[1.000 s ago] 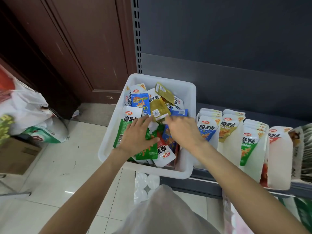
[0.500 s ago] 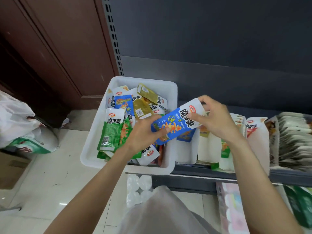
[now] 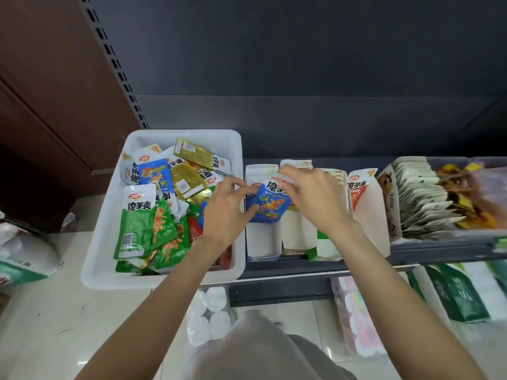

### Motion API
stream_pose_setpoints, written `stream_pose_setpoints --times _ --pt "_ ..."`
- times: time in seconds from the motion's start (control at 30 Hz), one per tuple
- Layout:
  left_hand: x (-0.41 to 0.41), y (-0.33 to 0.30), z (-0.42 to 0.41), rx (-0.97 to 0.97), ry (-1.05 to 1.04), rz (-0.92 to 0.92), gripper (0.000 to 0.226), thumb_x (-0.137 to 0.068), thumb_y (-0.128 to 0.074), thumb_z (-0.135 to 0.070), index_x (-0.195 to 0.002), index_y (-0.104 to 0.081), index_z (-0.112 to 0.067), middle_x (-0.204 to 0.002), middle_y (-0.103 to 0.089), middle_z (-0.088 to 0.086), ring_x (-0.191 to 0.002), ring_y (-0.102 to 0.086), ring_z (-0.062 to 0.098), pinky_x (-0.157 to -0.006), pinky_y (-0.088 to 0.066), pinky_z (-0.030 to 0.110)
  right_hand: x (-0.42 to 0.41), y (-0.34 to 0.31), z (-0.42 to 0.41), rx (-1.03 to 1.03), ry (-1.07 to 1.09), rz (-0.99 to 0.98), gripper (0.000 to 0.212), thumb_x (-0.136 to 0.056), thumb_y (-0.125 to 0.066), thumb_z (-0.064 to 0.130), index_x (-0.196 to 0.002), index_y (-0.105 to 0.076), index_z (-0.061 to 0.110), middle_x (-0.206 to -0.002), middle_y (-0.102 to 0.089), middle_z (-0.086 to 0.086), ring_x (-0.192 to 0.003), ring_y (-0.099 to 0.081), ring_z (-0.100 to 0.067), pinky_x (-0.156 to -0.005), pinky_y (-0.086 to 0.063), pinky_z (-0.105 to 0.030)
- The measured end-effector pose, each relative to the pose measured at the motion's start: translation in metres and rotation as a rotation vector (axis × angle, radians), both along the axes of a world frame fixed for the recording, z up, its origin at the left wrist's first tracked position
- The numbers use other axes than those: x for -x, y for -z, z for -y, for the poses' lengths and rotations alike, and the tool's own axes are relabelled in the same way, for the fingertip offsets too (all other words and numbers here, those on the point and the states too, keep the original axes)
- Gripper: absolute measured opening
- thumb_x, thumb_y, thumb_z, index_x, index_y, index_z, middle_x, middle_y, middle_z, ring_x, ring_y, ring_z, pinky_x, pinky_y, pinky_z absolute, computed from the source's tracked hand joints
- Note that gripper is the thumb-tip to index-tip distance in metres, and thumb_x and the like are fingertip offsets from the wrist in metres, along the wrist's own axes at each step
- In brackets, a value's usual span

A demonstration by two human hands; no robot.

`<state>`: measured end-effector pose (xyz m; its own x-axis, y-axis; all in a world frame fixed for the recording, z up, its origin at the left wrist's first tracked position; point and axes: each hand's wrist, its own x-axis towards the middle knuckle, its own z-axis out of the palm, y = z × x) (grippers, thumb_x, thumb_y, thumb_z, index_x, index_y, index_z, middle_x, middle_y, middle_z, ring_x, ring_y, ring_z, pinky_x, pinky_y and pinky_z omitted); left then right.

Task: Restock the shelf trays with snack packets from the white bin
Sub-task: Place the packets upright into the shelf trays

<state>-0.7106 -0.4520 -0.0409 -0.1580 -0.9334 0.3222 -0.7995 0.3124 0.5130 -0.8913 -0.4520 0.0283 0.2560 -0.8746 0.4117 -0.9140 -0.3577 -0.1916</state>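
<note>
White plastic sack (image 3: 24, 253) slumped on the tiled floor (image 3: 55, 311) at far left, green print on it; brown wooden door panel (image 3: 55, 91) behind.

Next along: white bin (image 3: 109, 242) sitting at the left end of the dark shelf (image 3: 301, 267), part of it overhanging the floor. Inside, a loose heap of snack packets. Green packet (image 3: 134, 223) lies on top at the near left, barcode showing. A blue one (image 3: 152, 174) further back, gold packets (image 3: 186, 176) toward the rear right of the heap.

Left hand (image 3: 225, 212) is over the bin's right wall, thumb and forefinger pinching the left edge of a blue packet (image 3: 270, 204). Fingers clamped on that edge, the rest loosely curled.

Blue packet is held upright above the first white tray (image 3: 262, 242), just right of the bin, its lower end roughly level with the tops of the packets already in there. Cannot tell whether it touches them.

Right hand (image 3: 310, 198) comes over the top right of the same packet, fingers curled down onto its upper edge, holding it.

Beyond the hands: two more white trays (image 3: 326, 248), partly hidden by the right forearm. Then a tray with a red packet (image 3: 356, 190) at its front. Far right, a larger tray of pale packets (image 3: 422, 196) stacked on edge, with dark orange-brown packs (image 3: 466, 193) beside them, blurred.

Below the shelf: white rolls (image 3: 208, 316) in clear wrap.
</note>
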Motion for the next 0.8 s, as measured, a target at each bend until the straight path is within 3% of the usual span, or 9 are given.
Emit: stream_pose_setpoints --times 0.13,0.23,0.3,0.37,0.43,0.5,0.57,0.7,0.8 --pt "-0.004 0.001 0.003 -0.063 -0.01 -0.091 0.023 -0.079 -0.073 -0.024 -0.1 -0.069 -0.015 -0.106 -0.058 0.002 -0.101 -0.054 0.019 -0.077 -0.049 0.032 -0.018 0.021 0.009 -0.05 -0.09 -0.171 0.009 -0.081 -0.069 0.015 -0.087 -0.062 0.014 -0.066 -0.066 -0.004 -0.056 -0.063 -0.031 -0.046 -0.031 -0.025" --pt "-0.006 0.003 0.008 -0.04 -0.047 -0.095 0.019 -0.079 -0.073 -0.023 -0.096 -0.07 -0.013 -0.101 -0.062 0.002 -0.096 -0.057 0.022 -0.071 -0.05 0.032 -0.027 0.036 0.013 -0.023 -0.115 -0.218 0.027 -0.06 -0.085 0.011 -0.075 -0.063 0.018 -0.059 -0.059 0.003 -0.047 -0.059 -0.021 -0.039 -0.027 -0.019" --pt "-0.007 0.003 0.012 -0.011 -0.048 -0.079 0.015 -0.079 -0.073 -0.023 -0.092 -0.071 -0.015 -0.099 -0.064 0.003 -0.093 -0.059 0.023 -0.07 -0.052 0.035 -0.029 0.045 0.017 -0.008 -0.099 -0.212 0.034 -0.054 -0.087 0.008 -0.078 -0.065 0.018 -0.068 -0.06 0.003 -0.058 -0.062 -0.018 -0.036 -0.032 -0.02" --pt "-0.009 0.001 0.016 -0.008 -0.045 -0.077 0.014 -0.081 -0.071 -0.024 -0.093 -0.071 -0.019 -0.101 -0.064 0.001 -0.093 -0.059 0.021 -0.071 -0.054 0.035 -0.026 0.048 0.019 0.021 -0.057 -0.123 0.034 -0.06 -0.083 0.004 -0.087 -0.066 0.016 -0.083 -0.063 -0.001 -0.074 -0.064 -0.02 -0.043 -0.043 -0.023" --pt "-0.014 -0.006 0.02 -0.011 -0.067 -0.133 0.016 -0.084 -0.068 -0.024 -0.1 -0.069 -0.021 -0.106 -0.062 0.0 -0.093 -0.059 0.018 -0.07 -0.052 0.03 -0.019 0.043 0.014 0.049 0.036 0.089 0.026 -0.075 -0.073 0.002 -0.098 -0.066 0.012 -0.099 -0.063 -0.006 -0.084 -0.064 -0.024 -0.056 -0.051 -0.028" --pt "-0.024 -0.015 0.021 0.012 -0.125 -0.231 0.019 -0.087 -0.065 -0.023 -0.106 -0.067 -0.021 -0.109 -0.06 0.0 -0.09 -0.058 0.015 -0.07 -0.049 0.026 -0.014 0.033 0.001 0.053 0.146 0.34 0.018 -0.086 -0.064 0.007 -0.104 -0.065 0.011 -0.107 -0.063 -0.008 -0.084 -0.063 -0.022 -0.065 -0.051 -0.025" --pt "-0.041 -0.021 0.014 0.057 -0.168 -0.29 0.02 -0.089 -0.061 -0.025 -0.108 -0.065 -0.02 -0.108 -0.059 -0.002 -0.085 -0.057 0.011 -0.07 -0.049 0.025 -0.015 0.026 -0.015 0.065 0.185 0.491 0.016 -0.089 -0.06 0.009 -0.104 -0.065 0.012 -0.104 -0.064 -0.006 -0.078 -0.063 -0.017 -0.063 -0.049 -0.021" --pt "-0.086 -0.017 -0.011 0.039 -0.153 -0.116 0.022 -0.087 -0.064 -0.024 -0.109 -0.064 -0.021 -0.098 -0.063 -0.01 -0.086 -0.056 0.012 -0.072 -0.047 0.028 -0.045 0.023 -0.03 -0.11 -0.121 0.4 0.013 -0.09 -0.055 0.014 -0.1 -0.065 0.015 -0.095 -0.066 0.001 -0.071 -0.059 -0.01 -0.06 -0.052 -0.026" --pt "-0.117 -0.006 -0.03 -0.049 -0.124 0.061 0.033 -0.077 -0.074 -0.013 -0.108 -0.065 -0.018 -0.097 -0.068 -0.004 -0.093 -0.058 0.02 -0.08 -0.048 0.033 -0.082 0.027 -0.029 -0.287 -0.296 0.214 0.015 -0.091 -0.057 0.016 -0.103 -0.066 0.017 -0.102 -0.065 0.001 -0.082 -0.063 -0.016 -0.065 -0.052 -0.03"
